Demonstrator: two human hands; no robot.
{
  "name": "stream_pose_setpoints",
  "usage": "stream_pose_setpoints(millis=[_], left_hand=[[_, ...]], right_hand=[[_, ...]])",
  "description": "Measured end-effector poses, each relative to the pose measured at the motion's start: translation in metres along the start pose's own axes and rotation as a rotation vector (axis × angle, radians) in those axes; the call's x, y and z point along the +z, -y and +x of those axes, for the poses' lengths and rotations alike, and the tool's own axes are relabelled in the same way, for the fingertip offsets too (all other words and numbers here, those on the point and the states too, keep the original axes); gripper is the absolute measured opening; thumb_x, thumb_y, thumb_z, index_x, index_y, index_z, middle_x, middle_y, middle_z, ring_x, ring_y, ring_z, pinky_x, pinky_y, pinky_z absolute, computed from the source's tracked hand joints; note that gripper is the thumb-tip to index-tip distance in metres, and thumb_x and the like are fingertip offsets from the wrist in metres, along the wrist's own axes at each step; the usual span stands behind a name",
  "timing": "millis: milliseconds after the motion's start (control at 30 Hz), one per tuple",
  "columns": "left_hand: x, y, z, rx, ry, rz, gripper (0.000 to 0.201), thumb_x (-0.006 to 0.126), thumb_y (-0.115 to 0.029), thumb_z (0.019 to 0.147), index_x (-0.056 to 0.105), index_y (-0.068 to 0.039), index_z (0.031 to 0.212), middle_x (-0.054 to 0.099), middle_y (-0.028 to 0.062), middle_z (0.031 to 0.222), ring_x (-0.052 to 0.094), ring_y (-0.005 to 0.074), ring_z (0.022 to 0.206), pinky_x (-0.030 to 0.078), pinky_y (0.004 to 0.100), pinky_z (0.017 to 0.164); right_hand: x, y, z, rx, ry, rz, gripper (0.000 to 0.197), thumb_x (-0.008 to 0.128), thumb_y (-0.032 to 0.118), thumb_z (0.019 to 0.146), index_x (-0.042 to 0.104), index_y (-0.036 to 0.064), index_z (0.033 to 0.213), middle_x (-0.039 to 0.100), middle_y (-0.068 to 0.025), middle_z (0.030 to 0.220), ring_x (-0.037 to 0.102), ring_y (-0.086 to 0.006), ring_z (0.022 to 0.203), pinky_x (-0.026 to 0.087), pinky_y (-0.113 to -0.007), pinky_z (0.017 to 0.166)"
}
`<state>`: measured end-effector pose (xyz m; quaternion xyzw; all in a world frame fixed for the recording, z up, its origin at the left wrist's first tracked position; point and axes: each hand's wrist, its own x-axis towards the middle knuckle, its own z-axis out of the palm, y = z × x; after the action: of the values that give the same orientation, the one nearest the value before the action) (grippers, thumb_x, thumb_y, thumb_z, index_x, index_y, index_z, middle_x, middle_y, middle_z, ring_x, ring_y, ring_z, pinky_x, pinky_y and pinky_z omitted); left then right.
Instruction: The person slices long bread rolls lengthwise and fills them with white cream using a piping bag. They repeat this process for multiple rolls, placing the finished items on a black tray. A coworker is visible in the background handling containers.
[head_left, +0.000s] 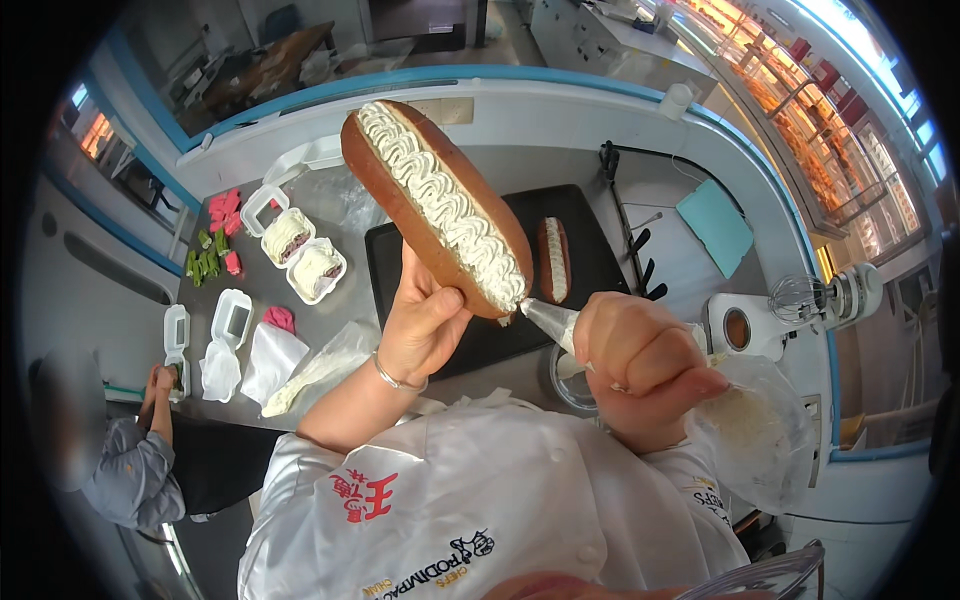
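My left hand (428, 322) holds up a long brown bun (425, 225), split along the top and filled with a wavy line of white cream. My right hand (640, 362) squeezes a clear piping bag (745, 425) of cream, its tip (535, 312) touching the near end of the bun. Below the bun lies a black tray (400, 262) on the steel counter, with a second cream-filled bun (553, 258) on it.
Small white plastic boxes (300, 250), two with filled cakes, stand left of the tray beside pink and green pieces (220, 235). Another piping bag (320, 370) lies near. A stand mixer (800, 300) is at the right. Another person (110, 450) sits at the lower left.
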<state>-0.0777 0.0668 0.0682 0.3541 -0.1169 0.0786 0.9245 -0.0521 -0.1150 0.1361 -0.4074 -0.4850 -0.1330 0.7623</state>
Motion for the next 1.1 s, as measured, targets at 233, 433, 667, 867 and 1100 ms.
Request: stream_pose_setpoints(millis=[233,433,667,867,1100], left_hand=[[0.001,0.003,0.001,0.005,0.022,-0.068,0.087,0.073,-0.010,0.083,0.018,-0.017,0.150,0.042,0.0041,0.144,0.043,0.0218,0.133,0.039,0.0423,0.109],[0.002,0.005,0.002,0.005,0.031,-0.103,0.088,0.074,-0.010,0.083,0.017,-0.018,0.150,0.042,0.0039,0.144,0.043,0.0216,0.133,0.039,0.0423,0.109],[0.001,0.007,0.003,0.016,0.034,-0.129,0.089,0.075,-0.010,0.083,0.017,-0.018,0.150,0.043,0.0036,0.143,0.044,0.0214,0.132,0.039,0.0423,0.109],[0.000,0.007,0.003,0.029,0.031,-0.151,0.090,0.075,-0.010,0.082,0.017,-0.019,0.150,0.043,0.0035,0.143,0.044,0.0212,0.132,0.039,0.0422,0.109],[0.000,0.008,0.003,0.046,0.024,-0.173,0.091,0.076,-0.010,0.082,0.017,-0.020,0.150,0.043,0.0032,0.143,0.044,0.0210,0.132,0.039,0.0422,0.109]], right_hand=[[-0.003,-0.006,0.000,-0.068,0.083,-0.096,0.057,0.023,0.053,0.101,0.036,0.0119,0.064,0.042,0.0014,0.058,0.038,-0.0123,0.044,0.039,-0.028,0.046],[-0.007,-0.013,-0.003,-0.148,0.142,-0.148,0.054,0.026,0.049,0.102,0.038,0.0108,0.066,0.042,0.0009,0.058,0.040,-0.0127,0.042,0.040,-0.029,0.044],[-0.003,-0.017,0.002,-0.185,0.162,-0.175,0.055,0.030,0.049,0.102,0.037,0.0113,0.062,0.041,0.0014,0.055,0.040,-0.0127,0.041,0.038,-0.028,0.042],[-0.002,-0.020,-0.009,-0.225,0.045,-0.183,0.057,0.031,0.050,0.102,0.036,0.0115,0.061,0.041,0.0015,0.054,0.039,-0.0123,0.040,0.038,-0.028,0.040],[-0.018,-0.002,-0.010,-0.188,0.278,-0.198,0.057,0.035,0.049,0.101,0.040,0.0089,0.062,0.045,-0.0003,0.056,0.041,-0.0141,0.042,0.041,-0.030,0.042]])
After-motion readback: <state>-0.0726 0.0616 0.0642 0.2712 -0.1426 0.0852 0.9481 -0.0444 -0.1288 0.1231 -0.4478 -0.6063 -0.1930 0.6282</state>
